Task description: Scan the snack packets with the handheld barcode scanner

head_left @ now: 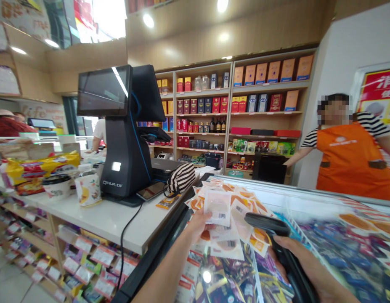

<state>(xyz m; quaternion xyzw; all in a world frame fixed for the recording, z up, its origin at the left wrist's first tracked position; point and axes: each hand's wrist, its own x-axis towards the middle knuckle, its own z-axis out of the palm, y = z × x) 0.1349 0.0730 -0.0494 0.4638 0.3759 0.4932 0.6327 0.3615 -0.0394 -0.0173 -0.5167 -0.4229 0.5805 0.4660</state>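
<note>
Gripping a black scanner [286, 257] at four o'clock, the right hand [308, 260] is nearest; the left hand [197, 226], at six, pinches a white-backed packet [217, 206] above loose packets [258, 206] on the glass-topped freezer [165, 246]. Beyond, at nine, a register [119, 143] stands on the desk [100, 221].

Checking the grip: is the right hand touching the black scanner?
Touching: the head view shows the right hand wrapped around the black scanner.

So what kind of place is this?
Probably a shop, near the checkout: there's a till screen, shelves stocked with boxes, and what looks like a barcode scanner in the right hand.
</note>
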